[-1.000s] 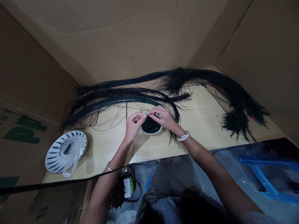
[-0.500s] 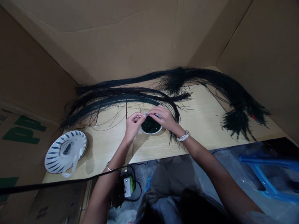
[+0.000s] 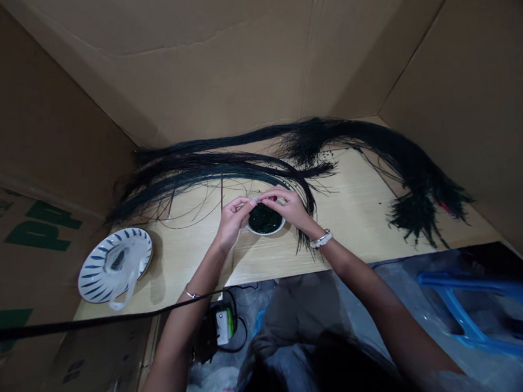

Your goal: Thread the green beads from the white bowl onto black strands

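Note:
Over the far-left rim of a white bowl [image 3: 265,219] my two hands meet fingertip to fingertip. The bowl holds dark green, glinting bits. My left hand [image 3: 233,218] is closed in a pinch, thumb against the fingers. From the right, my right hand [image 3: 290,207] pinches at the same spot. Whatever lies between the fingertips is too small to make out. Just behind the hands runs a bundle of long, thin dark strands [image 3: 209,166], and some of its ends hang down beside my right wrist.
At the left stands a blue-and-white striped plate [image 3: 95,267] with a clear plastic bag [image 3: 124,270] on it. More dark strands [image 3: 383,139] with bushy ends lie at the back right. Cardboard walls [image 3: 236,55] enclose the table [image 3: 345,221]. A black cable [image 3: 97,322] crosses in front; a blue stool [image 3: 465,309] is lower right.
Both hands stay over the bowl with the fingertips together. Only the right fingers shift very slightly; the bundles and plate keep their places.

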